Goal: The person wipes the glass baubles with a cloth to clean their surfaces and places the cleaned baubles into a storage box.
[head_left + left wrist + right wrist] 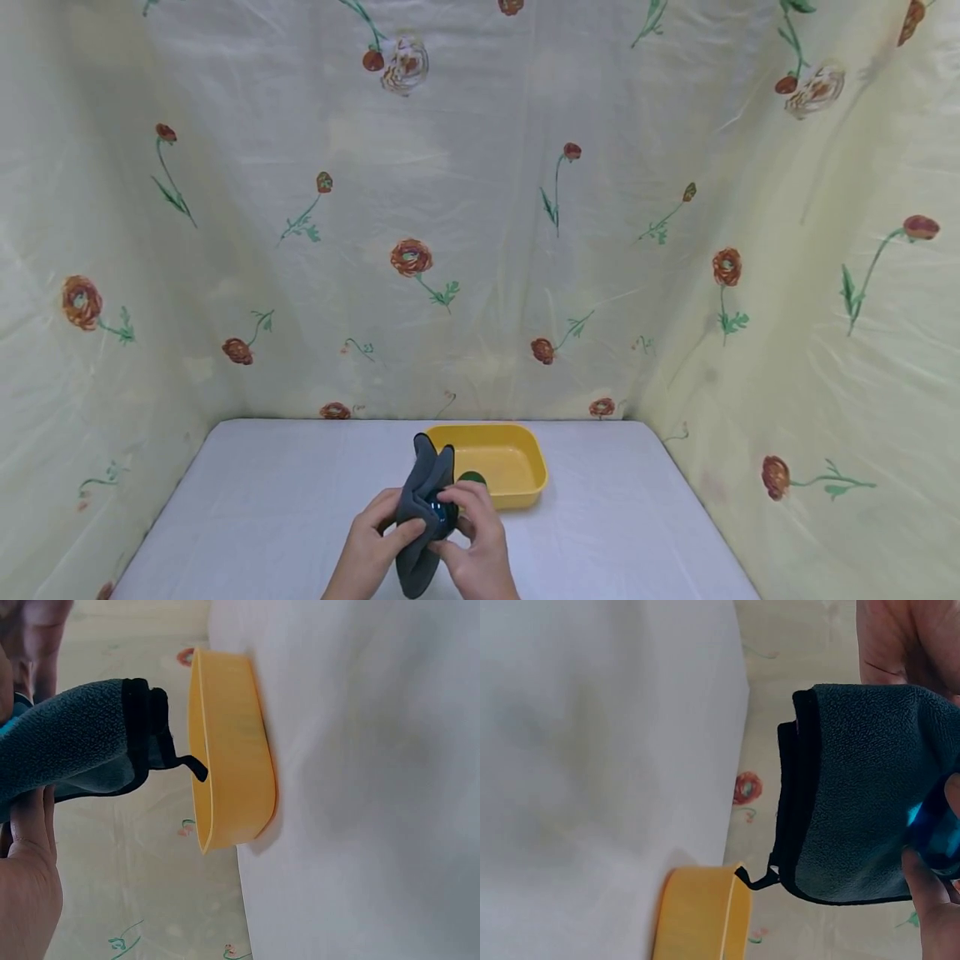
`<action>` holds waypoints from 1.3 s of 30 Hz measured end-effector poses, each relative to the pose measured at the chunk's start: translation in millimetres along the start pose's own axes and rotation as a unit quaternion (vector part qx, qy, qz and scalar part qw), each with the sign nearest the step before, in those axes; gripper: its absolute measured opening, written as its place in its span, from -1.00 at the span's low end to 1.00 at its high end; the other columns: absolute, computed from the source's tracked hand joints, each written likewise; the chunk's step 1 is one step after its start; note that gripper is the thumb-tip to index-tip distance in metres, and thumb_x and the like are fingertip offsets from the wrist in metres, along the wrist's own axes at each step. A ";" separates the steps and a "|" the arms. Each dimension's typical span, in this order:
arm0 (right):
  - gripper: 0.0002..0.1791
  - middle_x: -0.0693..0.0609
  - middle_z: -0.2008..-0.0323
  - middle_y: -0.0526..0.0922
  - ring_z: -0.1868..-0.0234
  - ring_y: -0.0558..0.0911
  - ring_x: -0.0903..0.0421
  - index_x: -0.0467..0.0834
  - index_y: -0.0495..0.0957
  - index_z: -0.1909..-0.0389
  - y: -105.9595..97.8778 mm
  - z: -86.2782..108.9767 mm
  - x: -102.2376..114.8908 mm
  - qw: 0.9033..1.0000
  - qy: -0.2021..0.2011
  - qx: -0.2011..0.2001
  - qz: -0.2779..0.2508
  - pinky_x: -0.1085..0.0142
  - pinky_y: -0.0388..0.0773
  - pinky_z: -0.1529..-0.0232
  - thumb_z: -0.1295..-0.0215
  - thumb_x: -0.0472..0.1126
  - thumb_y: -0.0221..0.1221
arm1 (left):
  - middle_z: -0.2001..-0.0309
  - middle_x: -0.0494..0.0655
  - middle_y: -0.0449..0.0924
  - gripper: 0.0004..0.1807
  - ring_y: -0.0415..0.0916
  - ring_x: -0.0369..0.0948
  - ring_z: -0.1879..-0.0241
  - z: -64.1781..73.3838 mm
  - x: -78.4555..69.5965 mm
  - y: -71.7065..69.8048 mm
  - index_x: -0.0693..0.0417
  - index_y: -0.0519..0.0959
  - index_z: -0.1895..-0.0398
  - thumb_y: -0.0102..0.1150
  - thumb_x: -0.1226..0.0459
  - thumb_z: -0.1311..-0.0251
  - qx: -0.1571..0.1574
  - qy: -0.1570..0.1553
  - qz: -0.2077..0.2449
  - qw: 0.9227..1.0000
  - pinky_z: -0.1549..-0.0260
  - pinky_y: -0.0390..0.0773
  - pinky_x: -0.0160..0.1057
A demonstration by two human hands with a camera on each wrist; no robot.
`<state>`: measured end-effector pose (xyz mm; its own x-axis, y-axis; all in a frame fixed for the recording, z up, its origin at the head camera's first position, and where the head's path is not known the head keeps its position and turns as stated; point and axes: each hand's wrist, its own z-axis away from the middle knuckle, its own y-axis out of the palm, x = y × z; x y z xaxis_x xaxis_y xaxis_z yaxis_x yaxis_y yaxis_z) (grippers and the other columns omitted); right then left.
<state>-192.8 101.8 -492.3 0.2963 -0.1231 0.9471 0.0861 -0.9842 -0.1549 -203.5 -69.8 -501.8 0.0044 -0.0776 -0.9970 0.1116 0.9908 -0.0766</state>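
A dark grey-teal cloth (422, 508) with black edging and a small black loop is held up in front of the body, folded. My left hand (377, 531) grips it, the thumb lying across its front. Against the cloth sits a shiny, rounded blue object (442, 517), whose exact kind I cannot tell. My right hand (477, 533) pinches this object between fingers and thumb. In the right wrist view, the blue object (939, 829) is partly cut off by the frame edge, with the cloth (870, 795) beside it.
Behind the hands, a yellow plastic basin (501, 501) stands on the white-covered table (615, 517). Something dark green (472, 477) shows inside its near left part, partly hidden by my right hand. Flower-patterned curtains (480, 208) enclose the table at the back and sides.
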 end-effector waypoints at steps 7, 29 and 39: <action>-0.38 -0.01 -0.15 0.46 -0.20 0.48 -0.03 0.07 0.55 -0.09 -1.4 0.2 0.3 0.999 0.031 -0.005 0.001 0.27 0.65 -0.12 -0.02 -0.48 0.40 | -0.17 -0.03 0.54 -0.44 0.44 -0.09 -0.16 -0.2 0.2 -0.5 -0.04 0.60 -0.20 0.31 -0.07 -0.18 0.007 -0.005 0.005 1.000 -0.14 0.55 0.07; -0.43 -0.20 -0.08 0.53 0.07 0.60 0.07 -0.18 0.35 -0.27 -9.8 -6.3 3.1 0.995 0.077 -0.008 -0.062 0.36 0.68 0.05 -0.29 -0.20 0.30 | -0.11 -0.01 0.53 -0.52 0.40 -0.07 -0.10 2.9 -14.1 2.6 -0.06 0.65 -0.11 0.35 -0.02 -0.15 -0.009 0.020 -0.003 1.000 -0.06 0.61 -0.02; -0.36 -0.13 0.14 0.68 0.29 0.68 0.13 -0.23 0.26 -0.29 -15.5 -12.9 2.5 0.986 0.133 0.028 -0.098 0.32 0.70 0.26 -0.39 0.07 0.18 | -0.13 -0.03 0.53 -0.49 0.39 -0.05 -0.14 2.5 -9.4 3.3 -0.09 0.64 -0.13 0.39 -0.03 -0.10 -0.004 0.000 -0.008 1.000 -0.08 0.59 0.03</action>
<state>-205.6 115.1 -484.0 0.0092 0.0327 0.9994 0.1718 -0.9847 0.0306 -200.7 -66.1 -492.6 0.0028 -0.0934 -0.9956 0.1037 0.9903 -0.0926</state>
